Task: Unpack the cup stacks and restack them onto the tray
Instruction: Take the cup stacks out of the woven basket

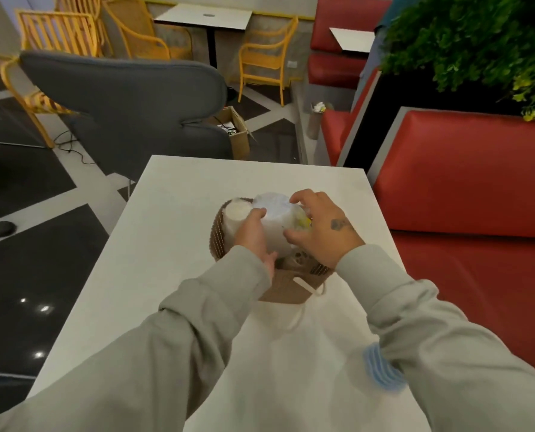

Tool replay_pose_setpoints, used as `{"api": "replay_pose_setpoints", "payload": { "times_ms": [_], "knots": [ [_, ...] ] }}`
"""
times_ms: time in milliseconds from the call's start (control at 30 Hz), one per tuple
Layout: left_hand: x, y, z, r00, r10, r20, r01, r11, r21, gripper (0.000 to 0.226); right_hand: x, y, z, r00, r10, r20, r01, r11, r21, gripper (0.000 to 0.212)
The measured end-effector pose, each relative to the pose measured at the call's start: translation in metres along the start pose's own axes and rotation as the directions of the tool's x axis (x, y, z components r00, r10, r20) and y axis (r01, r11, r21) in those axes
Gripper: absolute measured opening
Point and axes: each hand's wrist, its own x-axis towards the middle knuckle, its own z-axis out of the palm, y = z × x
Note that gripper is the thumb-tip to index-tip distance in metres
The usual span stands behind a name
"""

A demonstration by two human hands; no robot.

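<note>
A brown paper bag [286, 291] with white string handles stands open on the white table [178, 244]. Two cup stacks stick out of it: a narrow white stack [235, 212] at the left and a wider stack wrapped in clear plastic [274, 218] in the middle. My left hand [253, 235] lies against the left side of the wrapped stack, fingers around it. My right hand [322, 230] grips the same stack from the right, fingers curled over its top edge. Something yellow [303, 222] shows under my right fingers. No tray is in view.
A grey upholstered chair [129, 101] stands at the table's far left end. A red bench seat [465, 188] runs along the right side, with a green plant [478, 42] above it. A cardboard box [236, 132] sits on the floor beyond the table. Yellow chairs stand further back.
</note>
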Motion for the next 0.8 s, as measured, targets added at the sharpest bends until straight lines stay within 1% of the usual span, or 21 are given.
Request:
{"api": "replay_pose_setpoints", "payload": {
  "times_ms": [33,100,133,167,200,233,267,367,400,433,467,500,567,600,667,700,767,800],
  "knots": [
    [0.004,0.002,0.003,1.0,-0.023,-0.005,0.023,1.0,-0.018,0.035,0.006,-0.002,0.004,1.0,-0.002,0.018,0.003,1.0,-0.03,0.056],
    [0.01,0.005,0.007,0.997,-0.075,-0.007,0.075,0.996,-0.039,0.02,0.018,-0.002,0.012,0.999,-0.006,0.035,0.009,0.995,-0.096,0.058],
    [0.018,0.004,0.009,0.995,-0.1,0.012,0.101,0.994,-0.048,0.017,0.024,-0.001,0.016,0.999,-0.006,0.04,0.011,0.992,-0.127,0.059],
    [0.022,0.003,0.01,0.992,-0.12,0.043,0.122,0.991,-0.055,0.022,0.028,0.0,0.02,0.999,-0.003,0.048,0.01,0.988,-0.152,0.06],
    [0.027,0.003,0.012,0.989,-0.135,0.052,0.138,0.989,-0.045,0.036,0.033,0.0,0.023,0.998,0.008,0.06,0.002,0.985,-0.171,0.061],
    [0.03,0.002,0.015,0.987,-0.148,0.056,0.152,0.986,-0.076,0.05,0.036,0.001,0.025,0.997,0.022,0.071,-0.009,0.983,-0.186,0.062],
    [0.035,0.001,0.018,0.988,-0.135,0.069,0.142,0.984,-0.106,0.056,0.039,0.002,0.027,0.996,0.031,0.079,-0.015,0.981,-0.192,0.061],
    [0.044,-0.003,0.029,0.991,-0.072,0.114,0.087,0.987,-0.132,0.037,0.045,0.007,0.029,0.994,0.022,0.103,-0.006,0.988,-0.153,0.056],
    [0.046,-0.004,0.031,0.993,-0.072,0.098,0.082,0.991,-0.102,0.042,0.046,0.008,0.029,0.995,0.014,0.104,0.001,0.99,-0.143,0.053],
    [0.047,-0.006,0.031,0.991,-0.111,0.071,0.117,0.989,-0.092,0.051,0.047,0.01,0.03,0.995,0.01,0.102,0.004,0.991,-0.137,0.051],
    [0.046,-0.007,0.032,0.991,-0.13,0.022,0.131,0.991,-0.023,0.057,0.048,0.01,0.03,0.995,0.008,0.099,0.005,0.992,-0.128,0.049],
    [0.044,-0.008,0.032,0.989,-0.15,0.004,0.15,0.988,-0.03,0.059,0.048,0.01,0.03,0.995,0.01,0.096,0.001,0.994,-0.113,0.048],
    [0.047,-0.011,0.029,0.986,-0.157,-0.058,0.157,0.988,-0.002,0.07,0.048,0.009,0.03,0.996,0.017,0.091,-0.008,0.995,-0.095,0.046],
    [0.049,-0.011,0.028,0.986,-0.156,-0.058,0.155,0.988,-0.02,0.068,0.048,0.008,0.029,0.996,0.019,0.089,-0.011,0.996,-0.092,0.045],
    [0.046,-0.011,0.03,0.986,-0.168,-0.011,0.167,0.985,-0.029,0.046,0.047,0.007,0.028,0.997,0.019,0.081,-0.013,0.997,-0.075,0.046],
    [0.045,-0.011,0.031,0.982,-0.186,0.022,0.186,0.982,-0.022,0.04,0.047,0.006,0.027,0.997,0.015,0.077,-0.011,0.998,-0.061,0.047],
    [0.043,-0.009,0.033,0.978,-0.202,0.048,0.202,0.979,-0.003,0.037,0.045,0.003,0.024,0.998,0.009,0.064,-0.006,0.999,-0.042,0.048],
    [0.041,-0.008,0.032,0.982,-0.181,0.054,0.18,0.983,0.022,0.038,0.044,0.001,0.022,0.998,0.011,0.054,-0.008,0.999,-0.04,0.049]
  ]
}}
